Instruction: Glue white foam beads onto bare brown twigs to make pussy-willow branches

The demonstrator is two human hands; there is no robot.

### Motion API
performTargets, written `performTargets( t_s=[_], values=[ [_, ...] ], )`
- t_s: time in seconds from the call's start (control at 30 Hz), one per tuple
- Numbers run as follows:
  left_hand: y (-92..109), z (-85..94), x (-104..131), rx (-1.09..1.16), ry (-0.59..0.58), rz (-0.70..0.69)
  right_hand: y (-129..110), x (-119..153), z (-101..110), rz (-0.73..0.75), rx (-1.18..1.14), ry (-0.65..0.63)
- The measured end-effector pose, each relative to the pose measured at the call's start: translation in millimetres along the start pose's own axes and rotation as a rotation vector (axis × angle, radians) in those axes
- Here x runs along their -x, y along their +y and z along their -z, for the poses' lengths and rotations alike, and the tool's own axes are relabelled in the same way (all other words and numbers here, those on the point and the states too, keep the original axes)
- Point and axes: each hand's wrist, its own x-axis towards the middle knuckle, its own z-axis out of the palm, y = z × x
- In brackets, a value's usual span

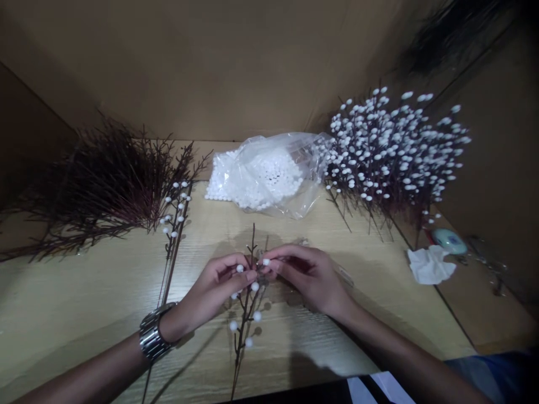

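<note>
My left hand (225, 279), with a metal watch on its wrist, pinches a brown twig stem (241, 331) near its upper part. Several white balls sit on the twig's side branches below and beside my fingers. Between the thumb and forefinger of my right hand (309, 274) is a small white ball (266, 262), held close to the right side of the stem. The bare top of the twig rises above both hands, and its lower end reaches toward the table's front edge. My fingertips partly hide the branches where the hands meet.
A clear plastic bag of white balls (269, 174) lies behind my hands. Bare brown twigs (105, 179) are piled at left, beside a ball-tipped twig (180, 210). At right stand many ball-tipped twigs (391, 146), a crumpled tissue (430, 265) and a teal object (450, 241).
</note>
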Motion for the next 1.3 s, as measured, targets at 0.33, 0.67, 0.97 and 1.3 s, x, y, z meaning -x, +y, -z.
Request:
performTargets(
  t_s=[0.33, 0.67, 0.97, 1.3],
  values=[
    [-2.6, -1.4, -0.1, 0.071, 0.051, -0.041, 3.3, 7.1, -11.8, 0.076, -0.017, 0.113],
    [-5.5, -0.7, 0.0, 0.062, 0.065, -0.049, 13.4, 10.2, -18.8, 0.053, -0.078, 0.178],
    [-3.2, -1.6, 0.3, 0.025, 0.057, -0.044, 12.9, 10.6, -26.6, 0.069, -0.164, 0.17],
    [-8.1, 1.0, 0.4, -0.011, 0.075, -0.046, -18.9, -44.2, 41.4, 0.258, 0.249, 0.248]
  ],
)
